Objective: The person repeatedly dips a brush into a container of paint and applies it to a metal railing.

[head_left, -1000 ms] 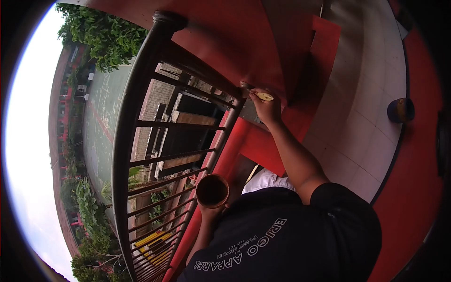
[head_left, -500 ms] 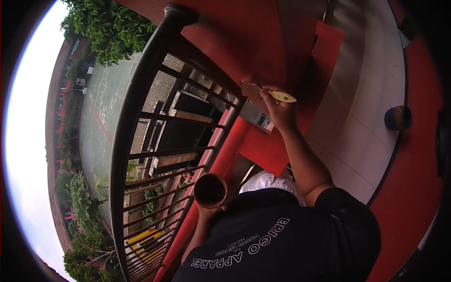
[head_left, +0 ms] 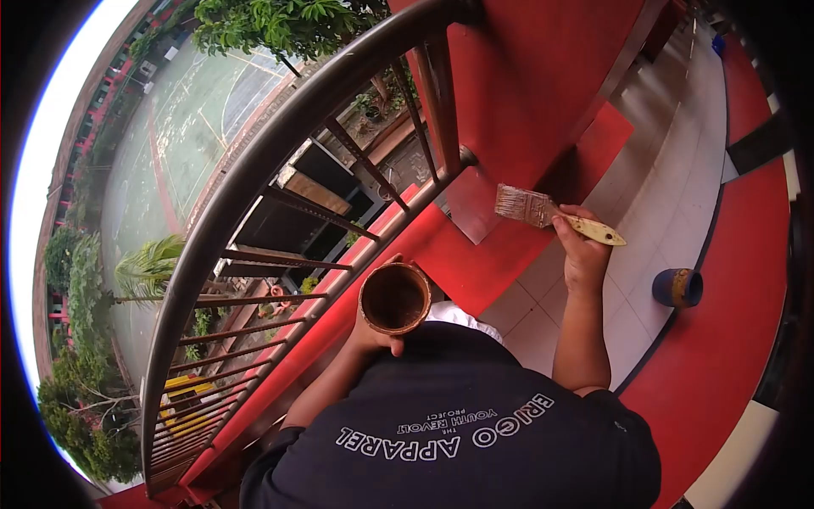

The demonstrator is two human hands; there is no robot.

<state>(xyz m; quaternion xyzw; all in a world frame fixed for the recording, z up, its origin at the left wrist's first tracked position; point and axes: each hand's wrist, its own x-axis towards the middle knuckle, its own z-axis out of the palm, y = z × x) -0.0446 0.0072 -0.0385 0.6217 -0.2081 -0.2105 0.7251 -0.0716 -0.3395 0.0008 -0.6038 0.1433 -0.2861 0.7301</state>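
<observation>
A round brown cup (head_left: 410, 284) with a smeared rim is held upright in my left hand (head_left: 373, 338), its mouth facing up at me. The inside looks dark, and how much it contains I cannot tell. My right hand (head_left: 582, 254) grips a wide paintbrush (head_left: 543, 210) by its pale yellow handle. Its bristles point left and are coated with brownish-red paint. The brush hangs in the air in front of the red wall (head_left: 526, 76), apart from it and from the cup.
A dark metal railing (head_left: 182, 246) runs along my left, with a court and plants below it. Ahead is a red ledge (head_left: 500, 263). A blue pot (head_left: 678, 288) stands on the right, by the white-tiled floor (head_left: 632, 318) and red border (head_left: 721, 297).
My right hand has brought the brush away from the red surface by the railing post, right and towards me. The cup has come slightly up and right. The whole view has shifted.
</observation>
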